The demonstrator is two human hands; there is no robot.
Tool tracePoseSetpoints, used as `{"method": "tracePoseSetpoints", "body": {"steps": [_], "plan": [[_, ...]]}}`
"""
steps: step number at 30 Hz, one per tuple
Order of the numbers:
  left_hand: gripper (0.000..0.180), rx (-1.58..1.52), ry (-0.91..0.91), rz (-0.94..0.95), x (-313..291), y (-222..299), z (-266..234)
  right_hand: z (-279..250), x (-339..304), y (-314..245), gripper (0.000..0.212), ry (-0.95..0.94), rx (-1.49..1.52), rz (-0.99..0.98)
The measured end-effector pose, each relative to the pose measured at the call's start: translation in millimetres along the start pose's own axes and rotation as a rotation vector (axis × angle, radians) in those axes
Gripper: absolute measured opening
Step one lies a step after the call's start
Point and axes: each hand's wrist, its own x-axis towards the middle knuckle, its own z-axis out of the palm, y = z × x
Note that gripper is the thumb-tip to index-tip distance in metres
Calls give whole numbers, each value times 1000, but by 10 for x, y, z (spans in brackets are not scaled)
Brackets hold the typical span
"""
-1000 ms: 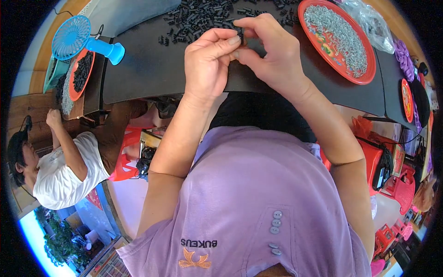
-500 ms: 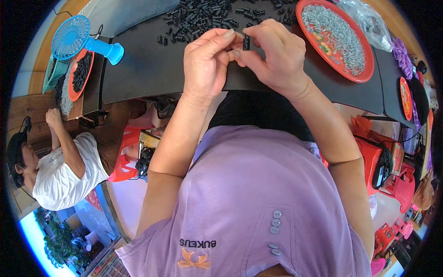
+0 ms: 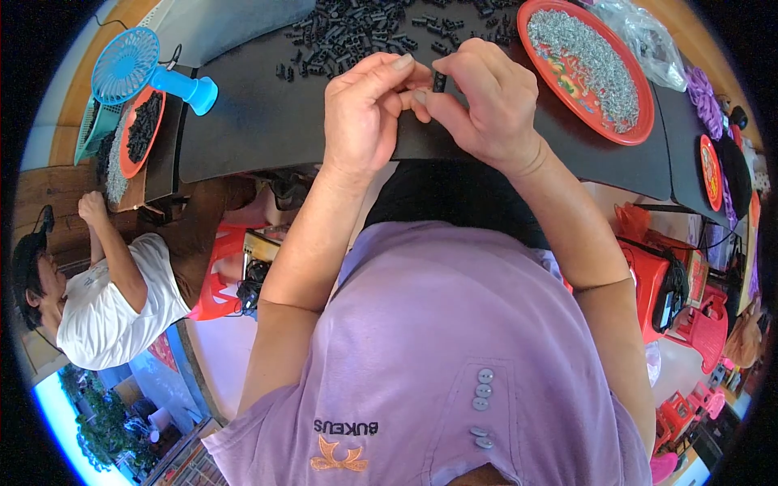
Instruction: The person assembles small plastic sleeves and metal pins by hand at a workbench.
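right fingers [image 3: 463, 74] pinch one black piece [image 3: 439, 83]; one fan [image 3: 127, 63]

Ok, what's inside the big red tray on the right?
Small shiny pieces cover much of the red tray; its patterned bottom shows beside them. What lies beneath them is hidden.

A small, oblong black part [image 3: 439, 82] is pinched in the right hand [image 3: 491, 99].

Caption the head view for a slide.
The right hand pinches a small black part close to the left hand, near scattered black parts and a red tray of shiny pieces.
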Motion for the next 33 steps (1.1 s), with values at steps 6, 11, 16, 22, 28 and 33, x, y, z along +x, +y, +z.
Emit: {"method": "tracePoseSetpoints", "body": {"steps": [6, 11, 16, 22, 28, 33], "plan": [[7, 380, 57, 197, -86, 87, 189, 69, -14, 1, 28, 15, 16, 106], [11, 1064, 154, 743, 328, 1049, 137, -295, -277, -93, 31, -156, 90, 445], [26, 1456, 496, 746, 1026, 2063, -158, -551, -354, -131, 24, -238, 119, 423], [17, 1629, -44, 637, 914, 891, 171, -636, -494, -65, 24, -162, 197, 525], [14, 1917, -526, 598, 807, 250, 226, -632, -526, -56, 28, -142, 221, 439], [14, 1931, -548, 525, 818, 177, 156, -596, -495, -77, 24, -70, 235, 382]]}}
